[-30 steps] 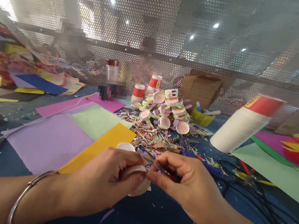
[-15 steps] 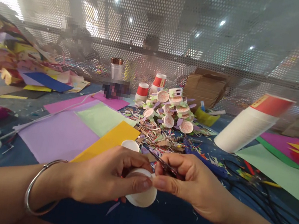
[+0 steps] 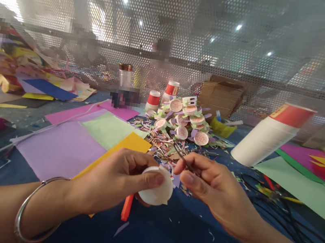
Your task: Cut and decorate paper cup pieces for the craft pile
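My left hand [image 3: 122,183] pinches a small white paper cup piece [image 3: 158,188] between thumb and fingers, its pale round face turned up and its edge uneven. Just to the right, my right hand [image 3: 210,186] holds dark scissors [image 3: 185,161], whose blades point up and to the left, apart from the cup piece. Its fingers partly cover the handles. An orange-red marker [image 3: 127,207] lies on the blue table below my left hand. Beyond my hands is a heap of paper scraps [image 3: 166,146] with a pile of decorated cup pieces [image 3: 183,120] behind it.
Purple paper [image 3: 62,149] and yellow paper [image 3: 128,145] lie at the left. A tilted stack of white cups [image 3: 266,140] stands at the right, near black cables [image 3: 279,222]. A cardboard stack [image 3: 220,95] and a bottle [image 3: 124,76] stand by the perforated screen.
My left hand has raised and turned the cup piece. My right hand has moved right with the scissors, away from it. More of the orange-red marker shows.
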The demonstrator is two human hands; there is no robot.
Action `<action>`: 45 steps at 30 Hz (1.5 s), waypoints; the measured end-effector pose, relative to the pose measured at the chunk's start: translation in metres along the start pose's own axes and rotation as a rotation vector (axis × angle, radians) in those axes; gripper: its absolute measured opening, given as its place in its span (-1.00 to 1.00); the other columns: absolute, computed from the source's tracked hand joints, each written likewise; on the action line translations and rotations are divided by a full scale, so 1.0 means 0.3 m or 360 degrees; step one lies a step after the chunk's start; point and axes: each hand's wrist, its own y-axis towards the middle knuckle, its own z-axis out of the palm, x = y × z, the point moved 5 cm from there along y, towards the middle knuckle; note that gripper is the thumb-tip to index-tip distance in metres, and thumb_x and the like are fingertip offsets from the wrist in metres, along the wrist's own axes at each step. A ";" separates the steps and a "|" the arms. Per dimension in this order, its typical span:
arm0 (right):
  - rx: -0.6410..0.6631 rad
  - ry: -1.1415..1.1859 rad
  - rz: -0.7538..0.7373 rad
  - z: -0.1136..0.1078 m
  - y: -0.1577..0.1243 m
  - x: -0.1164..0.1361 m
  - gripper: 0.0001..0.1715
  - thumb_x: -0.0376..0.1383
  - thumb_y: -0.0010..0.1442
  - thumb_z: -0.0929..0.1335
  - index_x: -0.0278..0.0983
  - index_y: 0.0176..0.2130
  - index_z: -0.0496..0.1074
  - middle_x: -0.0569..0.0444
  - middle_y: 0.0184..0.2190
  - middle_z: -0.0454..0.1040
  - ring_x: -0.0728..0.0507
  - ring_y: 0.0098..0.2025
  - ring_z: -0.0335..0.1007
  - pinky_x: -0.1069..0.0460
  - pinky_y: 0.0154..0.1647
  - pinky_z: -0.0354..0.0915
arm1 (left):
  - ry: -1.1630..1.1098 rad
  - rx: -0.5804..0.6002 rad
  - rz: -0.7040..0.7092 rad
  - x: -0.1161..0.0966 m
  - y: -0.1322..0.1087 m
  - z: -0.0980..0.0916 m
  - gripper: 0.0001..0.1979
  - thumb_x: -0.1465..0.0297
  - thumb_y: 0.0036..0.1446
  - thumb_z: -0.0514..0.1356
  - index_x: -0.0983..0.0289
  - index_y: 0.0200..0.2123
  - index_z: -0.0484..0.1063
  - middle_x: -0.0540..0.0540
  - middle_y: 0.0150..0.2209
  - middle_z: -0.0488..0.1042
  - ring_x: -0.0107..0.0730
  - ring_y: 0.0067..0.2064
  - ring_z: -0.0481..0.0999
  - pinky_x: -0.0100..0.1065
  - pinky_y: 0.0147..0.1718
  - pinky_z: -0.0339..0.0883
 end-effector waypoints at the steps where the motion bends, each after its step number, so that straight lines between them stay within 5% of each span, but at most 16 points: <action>1: -0.0032 -0.0062 -0.0024 -0.004 -0.005 0.004 -0.61 0.04 0.31 0.39 -0.24 -0.21 0.42 0.20 -0.39 0.33 0.04 -0.41 0.14 0.12 -0.40 0.11 | 0.0003 -0.0043 0.0020 -0.004 0.000 -0.007 -0.71 0.21 0.28 0.27 0.37 -0.28 0.55 0.06 -0.39 0.53 -0.52 -0.39 0.45 -0.54 -0.41 0.30; 11: -0.0024 -0.0579 -0.0055 0.025 -0.016 0.001 -0.63 0.02 0.36 0.33 -0.22 -0.27 0.37 0.14 -0.38 0.37 -0.02 -0.41 0.21 0.06 -0.45 0.11 | 0.0190 -0.0148 0.0212 -0.004 -0.011 -0.027 -0.73 0.20 0.29 0.26 0.31 -0.23 0.57 0.02 -0.34 0.52 -0.48 -0.32 0.44 -0.49 -0.33 0.32; 27: 0.0018 -0.0757 -0.0189 0.034 -0.031 0.027 -0.63 -0.01 0.37 0.33 -0.23 -0.31 0.37 0.20 -0.49 0.28 0.01 -0.48 0.14 0.08 -0.52 0.08 | 0.0367 -0.0148 0.0216 -0.001 -0.025 -0.012 -0.79 0.25 0.28 0.27 0.21 -0.13 0.64 0.05 -0.25 0.63 -0.41 -0.27 0.48 -0.45 -0.29 0.35; 45: -0.0010 -0.0952 -0.0376 0.038 -0.045 0.051 -0.68 -0.16 0.38 0.34 -0.21 -0.39 0.28 0.25 -0.55 0.20 0.04 -0.54 0.08 0.08 -0.54 0.03 | 0.0184 -0.0065 0.0143 0.002 -0.026 -0.004 -0.78 0.24 0.23 0.31 0.29 -0.25 0.62 0.04 -0.35 0.52 -0.45 -0.32 0.39 -0.45 -0.32 0.32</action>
